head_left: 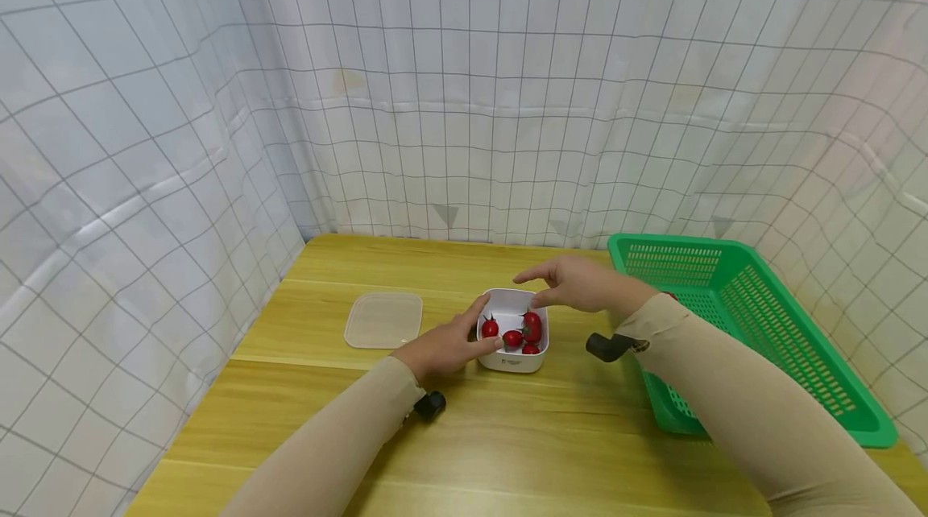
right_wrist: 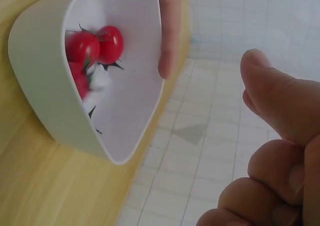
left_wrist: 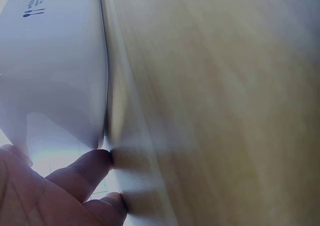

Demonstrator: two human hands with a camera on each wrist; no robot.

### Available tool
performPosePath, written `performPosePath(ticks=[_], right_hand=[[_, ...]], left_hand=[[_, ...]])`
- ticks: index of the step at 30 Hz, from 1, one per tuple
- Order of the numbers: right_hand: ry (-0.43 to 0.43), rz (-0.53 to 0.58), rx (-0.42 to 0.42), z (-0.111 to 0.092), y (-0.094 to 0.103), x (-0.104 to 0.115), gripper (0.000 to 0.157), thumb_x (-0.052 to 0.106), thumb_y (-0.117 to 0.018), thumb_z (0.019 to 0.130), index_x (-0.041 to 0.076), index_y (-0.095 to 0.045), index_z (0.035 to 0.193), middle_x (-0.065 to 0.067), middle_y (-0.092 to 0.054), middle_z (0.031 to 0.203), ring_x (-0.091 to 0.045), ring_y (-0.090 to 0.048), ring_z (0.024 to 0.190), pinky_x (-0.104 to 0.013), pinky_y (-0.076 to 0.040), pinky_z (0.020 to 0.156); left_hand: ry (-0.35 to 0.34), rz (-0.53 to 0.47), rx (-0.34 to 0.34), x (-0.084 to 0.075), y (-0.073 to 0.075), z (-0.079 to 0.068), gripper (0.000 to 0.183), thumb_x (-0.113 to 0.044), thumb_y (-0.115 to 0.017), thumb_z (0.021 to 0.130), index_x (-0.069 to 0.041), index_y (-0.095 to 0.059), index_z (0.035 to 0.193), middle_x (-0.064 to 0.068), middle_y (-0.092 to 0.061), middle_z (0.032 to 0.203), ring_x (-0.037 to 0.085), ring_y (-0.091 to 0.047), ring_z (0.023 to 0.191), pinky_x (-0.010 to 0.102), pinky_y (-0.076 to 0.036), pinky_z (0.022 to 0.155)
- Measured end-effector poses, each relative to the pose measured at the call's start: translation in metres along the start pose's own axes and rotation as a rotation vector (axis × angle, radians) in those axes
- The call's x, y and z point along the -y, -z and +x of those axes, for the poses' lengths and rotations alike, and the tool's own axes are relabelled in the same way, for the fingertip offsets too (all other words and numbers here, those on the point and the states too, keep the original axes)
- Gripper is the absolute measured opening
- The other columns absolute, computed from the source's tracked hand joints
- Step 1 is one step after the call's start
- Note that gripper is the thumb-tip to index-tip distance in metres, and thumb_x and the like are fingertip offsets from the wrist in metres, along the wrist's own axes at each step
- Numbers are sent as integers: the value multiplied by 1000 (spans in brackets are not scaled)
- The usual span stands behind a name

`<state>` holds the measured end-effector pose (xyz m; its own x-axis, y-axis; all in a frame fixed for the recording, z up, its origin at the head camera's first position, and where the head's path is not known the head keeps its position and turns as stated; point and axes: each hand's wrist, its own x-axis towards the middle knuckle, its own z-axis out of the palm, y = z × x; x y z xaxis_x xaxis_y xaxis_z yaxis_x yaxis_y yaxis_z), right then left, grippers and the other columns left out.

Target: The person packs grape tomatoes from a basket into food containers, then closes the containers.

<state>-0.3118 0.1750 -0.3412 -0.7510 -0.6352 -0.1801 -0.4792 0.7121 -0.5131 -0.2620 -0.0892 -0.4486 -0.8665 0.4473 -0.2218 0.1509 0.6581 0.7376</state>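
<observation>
A white square container (head_left: pixel 509 362) with small dark print on its front stands on the wooden table. Inside it lie several red cherry tomatoes (head_left: pixel 532 327) with green stems. My left hand (head_left: pixel 445 345) holds the container at its left side, thumb over the front rim and index finger along the far left edge. In the left wrist view, other fingertips (left_wrist: pixel 102 158) rest low beside the container wall (left_wrist: pixel 55 66). Over the container's right far corner is my right hand (head_left: pixel 583 283), thumb and index finger apart, nothing between them.
To the right stands a green slotted basket (head_left: pixel 819 299), partly behind my right forearm, with a bit of red (head_left: pixel 670 295) showing inside. A translucent flat lid (head_left: pixel 384 320) lies left of the container. A white gridded curtain (head_left: pixel 464 114) surrounds the table (head_left: pixel 507 452).
</observation>
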Motion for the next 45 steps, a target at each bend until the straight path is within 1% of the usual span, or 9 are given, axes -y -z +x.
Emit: performPosePath(ticks=[6, 11, 14, 17, 19, 24, 28, 32, 45], right_hand=[[-94, 12, -135, -19, 23, -29, 46, 33, -70, 103, 24, -64, 148, 7, -31, 60, -13, -30, 55, -30, -34, 56], [-193, 55, -251, -47, 48, -73, 50, 40, -64, 106, 23, -59, 152, 0, -40, 65, -15, -33, 53, -35, -41, 58], [-241, 51, -294, -65, 60, -102, 56, 43, -60, 107, 17, -53, 156, -20, -69, 99, -29, -53, 64, -40, -45, 64], [-282, 16, -317, -83, 66, -131, 58, 43, -58, 108, 12, -51, 157, -32, -65, 134, -42, -66, 97, -45, -51, 78], [-305, -27, -304, -93, 66, -150, 59, 42, -57, 109, 8, -51, 156, -28, -72, 119, -40, -67, 103, -45, -50, 81], [-330, -83, -230, -109, 61, -188, 55, 32, -63, 106, 0, -55, 151, -13, -77, 84, -24, -58, 67, -42, -47, 73], [-315, -116, -191, -116, 56, -202, 50, 22, -67, 103, -2, -58, 146, -31, -72, 122, -43, -70, 102, -48, -54, 80], [-310, -141, -140, -113, 51, -209, 49, 20, -68, 101, -1, -60, 145, -37, -52, 148, -61, -49, 134, -64, -52, 97], [-332, -154, -52, -100, 44, -224, 54, 27, -69, 101, -1, -59, 146, -39, -46, 152, -66, -41, 137, -74, -42, 106]], left_hand=[[7, 0, -6, -2, 0, 0, 92, -62, -59, 101, -40, -3, 170, 10, -31, 172, 38, -42, 151, 58, -35, 123], [16, 14, -13, -1, 0, -1, 92, -63, -59, 101, -39, -3, 170, 10, -30, 173, 36, -41, 152, 56, -34, 124], [25, 24, -13, -2, 0, -1, 92, -63, -58, 101, -39, -3, 170, 10, -29, 173, 36, -40, 153, 56, -34, 125], [30, 23, -12, -3, 0, -1, 92, -64, -58, 101, -40, -3, 170, 10, -29, 173, 36, -41, 152, 56, -34, 125], [34, 22, -15, -3, -1, -1, 92, -64, -58, 101, -40, -3, 170, 9, -29, 173, 35, -42, 151, 56, -35, 124], [42, 18, -20, -3, -1, -2, 91, -64, -59, 101, -42, -3, 170, 9, -30, 173, 35, -45, 149, 56, -36, 123], [46, 18, -20, -4, 0, -2, 92, -64, -59, 100, -42, -3, 169, 9, -30, 173, 34, -45, 148, 56, -36, 123], [45, 16, -18, -4, -1, -1, 91, -64, -58, 100, -43, -3, 169, 9, -31, 173, 33, -46, 146, 56, -37, 122], [35, 14, -7, -4, 1, -2, 92, -64, -59, 100, -42, -1, 169, 8, -28, 174, 33, -43, 149, 56, -35, 123]])
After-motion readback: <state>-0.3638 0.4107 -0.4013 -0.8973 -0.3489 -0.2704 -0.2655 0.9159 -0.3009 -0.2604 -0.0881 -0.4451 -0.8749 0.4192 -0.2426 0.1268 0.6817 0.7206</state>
